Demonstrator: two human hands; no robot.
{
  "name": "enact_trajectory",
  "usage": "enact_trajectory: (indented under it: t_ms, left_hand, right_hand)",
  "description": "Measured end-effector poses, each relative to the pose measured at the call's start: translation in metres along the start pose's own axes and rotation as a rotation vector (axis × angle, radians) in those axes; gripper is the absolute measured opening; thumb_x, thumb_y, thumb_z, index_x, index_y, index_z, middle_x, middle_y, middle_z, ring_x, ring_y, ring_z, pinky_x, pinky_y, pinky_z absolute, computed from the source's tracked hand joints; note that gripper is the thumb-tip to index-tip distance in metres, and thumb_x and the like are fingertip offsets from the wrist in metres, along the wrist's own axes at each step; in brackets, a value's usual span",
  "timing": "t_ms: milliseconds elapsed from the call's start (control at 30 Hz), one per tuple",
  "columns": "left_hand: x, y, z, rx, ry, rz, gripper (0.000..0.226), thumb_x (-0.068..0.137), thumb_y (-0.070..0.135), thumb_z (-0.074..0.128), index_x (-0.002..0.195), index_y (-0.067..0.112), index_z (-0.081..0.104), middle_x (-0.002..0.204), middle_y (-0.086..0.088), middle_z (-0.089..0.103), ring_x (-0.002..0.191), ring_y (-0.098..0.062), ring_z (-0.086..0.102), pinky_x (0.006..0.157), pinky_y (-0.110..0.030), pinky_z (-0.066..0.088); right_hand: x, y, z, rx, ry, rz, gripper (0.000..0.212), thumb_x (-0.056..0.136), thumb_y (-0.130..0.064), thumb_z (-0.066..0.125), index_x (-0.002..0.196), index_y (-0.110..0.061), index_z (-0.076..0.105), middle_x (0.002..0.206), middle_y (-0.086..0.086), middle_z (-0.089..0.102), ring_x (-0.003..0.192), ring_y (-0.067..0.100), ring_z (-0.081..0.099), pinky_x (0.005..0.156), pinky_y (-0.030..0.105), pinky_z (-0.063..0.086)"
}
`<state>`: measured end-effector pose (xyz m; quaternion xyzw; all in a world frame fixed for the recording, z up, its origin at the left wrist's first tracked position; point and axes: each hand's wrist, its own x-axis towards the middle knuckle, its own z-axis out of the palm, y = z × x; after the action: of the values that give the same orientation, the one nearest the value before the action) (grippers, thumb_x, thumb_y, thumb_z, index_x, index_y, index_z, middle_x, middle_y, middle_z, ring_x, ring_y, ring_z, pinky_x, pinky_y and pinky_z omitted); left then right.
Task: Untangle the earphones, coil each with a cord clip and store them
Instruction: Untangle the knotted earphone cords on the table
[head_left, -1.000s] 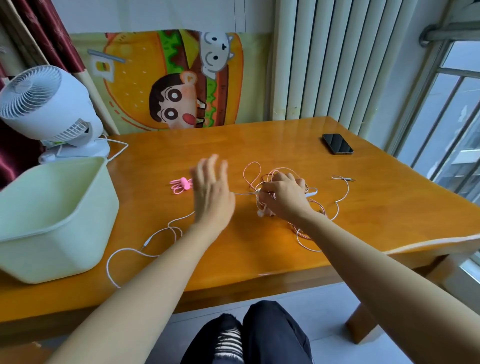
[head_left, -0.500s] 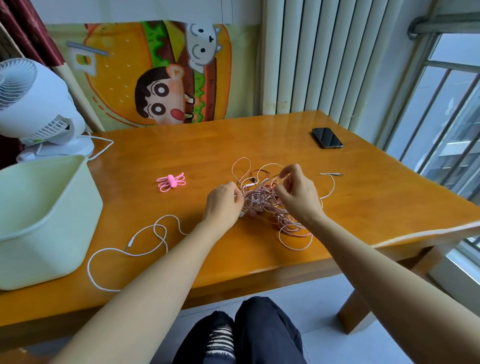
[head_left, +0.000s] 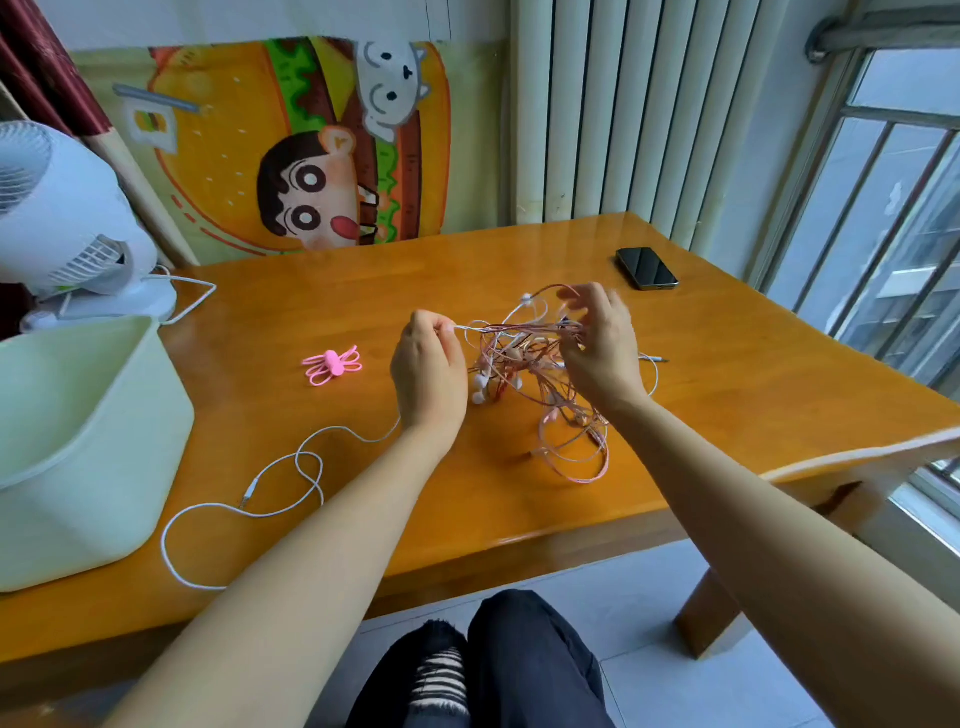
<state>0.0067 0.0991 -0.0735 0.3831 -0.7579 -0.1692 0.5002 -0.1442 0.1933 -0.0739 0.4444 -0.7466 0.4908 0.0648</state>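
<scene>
Fingertips of our left grip (head_left: 431, 358) pinch a thin white earphone cord (head_left: 470, 328), drawn taut toward our right grip (head_left: 597, 343), whose curled fingers hook into the knotted bundle of pink and white earphone cords (head_left: 519, 364). Half a second ago both grips sat low on it. Now the bundle is raised, with only its lower loops touching the glossy orange wooden tabletop (head_left: 727, 389). We judge one white strand is working loose and the untangling has barely begun. The pink rubber cord clips (head_left: 332, 364) and pale green plastic bin (head_left: 78, 441) lie to the left. We can read no brand or writing, and the black phone (head_left: 647, 267) is dark.
</scene>
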Motion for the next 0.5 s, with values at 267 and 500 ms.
enact_trajectory:
  t_ms: [267,500]
  left_hand:
    - [0.005,-0.014,-0.006,-0.018,0.029,-0.098,0.015,0.101,0.010,0.045,0.109,0.004,0.057,0.106,-0.011,0.065,0.096,-0.024,0.060,0.076,-0.031,0.048]
    - [0.001,-0.006,-0.008,-0.180,0.086,-0.328,0.016,0.103,0.013,0.040,0.112,0.008,0.053,0.104,-0.002,0.059,0.092,-0.019,0.059,0.073,-0.031,0.052]
  right_hand:
    - [0.004,0.013,-0.018,0.236,0.175,0.217,0.014,0.088,-0.013,0.058,0.093,-0.008,0.070,0.083,0.006,0.070,0.073,0.014,0.062,0.064,0.031,0.049]
    - [0.014,0.034,-0.015,-0.096,-0.222,0.468,0.027,0.082,-0.013,0.070,0.108,-0.018,0.069,0.110,0.008,0.069,0.099,0.028,0.064,0.082,0.047,0.056]
